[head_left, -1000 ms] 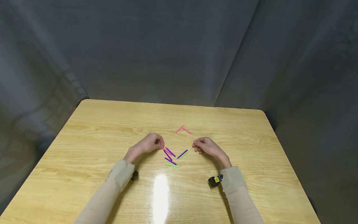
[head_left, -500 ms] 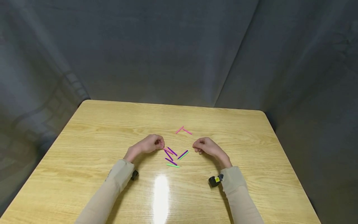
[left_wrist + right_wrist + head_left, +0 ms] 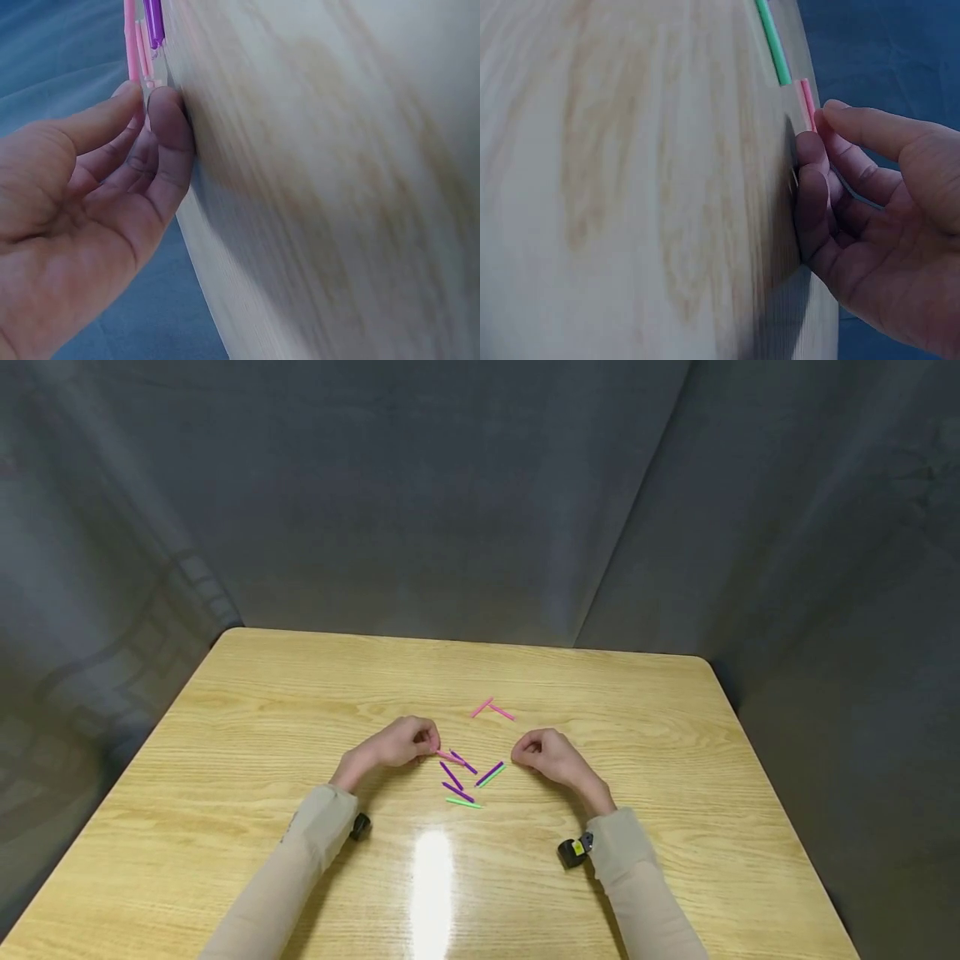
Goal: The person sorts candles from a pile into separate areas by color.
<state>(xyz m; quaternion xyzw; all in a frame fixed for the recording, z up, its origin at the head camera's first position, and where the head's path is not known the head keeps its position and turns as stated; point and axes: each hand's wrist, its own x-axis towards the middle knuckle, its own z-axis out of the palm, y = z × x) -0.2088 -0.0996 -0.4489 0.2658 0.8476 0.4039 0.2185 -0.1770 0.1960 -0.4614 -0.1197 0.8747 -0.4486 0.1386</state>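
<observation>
My left hand (image 3: pixel 408 741) pinches one end of a thin pink stick (image 3: pixel 452 757) between thumb and fingers. In the left wrist view this pink stick (image 3: pixel 131 41) rises from the fingertips, with a purple stick (image 3: pixel 154 22) close beside it. From above, the held stick crosses a purple stick (image 3: pixel 465 763). Another purple stick (image 3: pixel 452 776) lies just below, and a third (image 3: pixel 458 792) sits above a green stick (image 3: pixel 464 803). Right of these, my right hand (image 3: pixel 555 755) stays low over the table, fingers loosely curled, with nothing visible between them.
A purple stick (image 3: pixel 489 773) and a green stick (image 3: pixel 492 776) lie side by side between the hands. Farther back, two pink sticks (image 3: pixel 502 712) meet at an angle. The wooden table (image 3: pixel 300 677) is bordered by dark curtains (image 3: pixel 450 510).
My left hand has swung the pink stick up and away from the lower purple stick. The purple stick beside it has shifted slightly right. My right hand has moved slightly left.
</observation>
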